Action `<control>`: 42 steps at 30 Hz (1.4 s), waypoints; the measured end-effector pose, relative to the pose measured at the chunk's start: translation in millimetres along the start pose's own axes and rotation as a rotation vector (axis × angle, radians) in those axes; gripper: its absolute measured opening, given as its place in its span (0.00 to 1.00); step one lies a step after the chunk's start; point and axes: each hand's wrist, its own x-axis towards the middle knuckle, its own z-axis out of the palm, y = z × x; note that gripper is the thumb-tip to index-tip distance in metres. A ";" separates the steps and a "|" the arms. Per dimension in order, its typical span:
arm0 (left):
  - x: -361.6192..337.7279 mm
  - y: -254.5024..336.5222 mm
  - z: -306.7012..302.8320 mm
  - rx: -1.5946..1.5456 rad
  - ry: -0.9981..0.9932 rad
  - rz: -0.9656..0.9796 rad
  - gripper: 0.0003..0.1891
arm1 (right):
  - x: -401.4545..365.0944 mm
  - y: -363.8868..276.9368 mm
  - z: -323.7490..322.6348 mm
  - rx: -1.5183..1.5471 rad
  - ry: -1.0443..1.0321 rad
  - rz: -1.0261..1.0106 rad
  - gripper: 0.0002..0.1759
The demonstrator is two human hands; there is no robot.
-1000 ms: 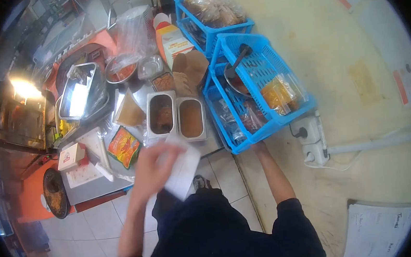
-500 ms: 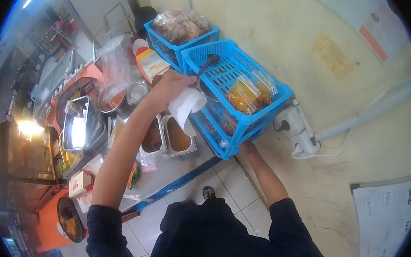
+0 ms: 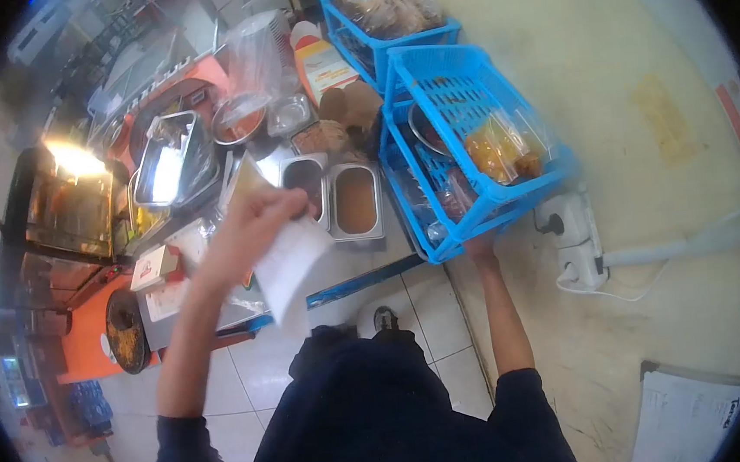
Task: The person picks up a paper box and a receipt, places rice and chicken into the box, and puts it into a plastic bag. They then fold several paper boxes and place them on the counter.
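My left hand (image 3: 257,227) is closed on a white paper sheet (image 3: 295,267), which hangs down over the table's front edge, blurred by motion. At the wall side, my right hand (image 3: 479,247) is at the lower front corner of the upper blue plastic basket (image 3: 489,195); its fingers are hidden behind the basket. Inside this basket lies a clear bag of yellow-orange food (image 3: 502,147). A second blue basket (image 3: 416,206) below holds bagged items, and a metal bowl (image 3: 425,129) shows between the two. Close to the paper are two metal pans, one with brown sauce (image 3: 355,202), the other with dark contents (image 3: 303,180).
Another blue basket (image 3: 394,42) with bags stands behind. Stacked plastic lids (image 3: 260,53), a carton (image 3: 322,65) and a bowl of red food (image 3: 240,120) crowd the table's back. Power sockets (image 3: 575,241) are on the wall at right. A lit display case (image 3: 72,202) stands left.
My left hand has drawn the paper away from the baskets, leftward and towards me. The right hand stays at the basket's corner. The view has shifted, so the table and baskets appear higher and further right.
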 end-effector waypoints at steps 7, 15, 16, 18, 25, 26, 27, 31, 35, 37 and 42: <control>18.9 -108.5 85.5 -0.153 0.110 -0.161 0.18 | -36.6 -24.8 -4.2 -0.070 0.199 0.134 0.16; 51.1 -163.5 117.7 -0.343 0.224 -0.294 0.19 | -52.4 -79.0 1.7 0.673 0.692 0.450 0.15; 56.8 -173.2 120.1 -0.350 0.221 -0.303 0.19 | -54.3 -82.8 -5.6 0.563 0.708 0.487 0.15; 66.2 -182.1 122.8 -0.361 0.211 -0.316 0.21 | -58.4 -84.9 -17.2 0.344 0.742 0.557 0.17; 62.9 -177.0 129.4 -0.482 0.012 -0.452 0.27 | -128.7 7.0 -9.1 1.453 0.859 0.545 0.16; 57.0 -171.5 130.5 -0.506 -0.018 -0.447 0.26 | -114.2 -49.6 -23.9 1.184 0.949 0.658 0.16; 54.8 -177.4 135.5 -0.528 -0.029 -0.395 0.25 | -101.9 -88.5 -33.3 0.915 1.011 0.758 0.16; 53.5 -188.6 143.5 -0.556 0.045 -0.303 0.20 | -128.4 -116.5 -36.7 0.712 0.835 0.583 0.11; 58.2 -181.6 132.3 -0.673 0.025 -0.419 0.21 | -139.5 -156.5 -35.0 0.521 0.665 0.549 0.15; 55.6 -182.4 120.3 -0.543 -0.054 -0.437 0.23 | -137.3 -189.2 -33.8 0.458 0.595 0.550 0.19; -10.4 -219.3 76.0 -0.249 -0.232 -0.283 0.20 | -156.3 -201.0 -11.6 0.491 0.399 0.454 0.17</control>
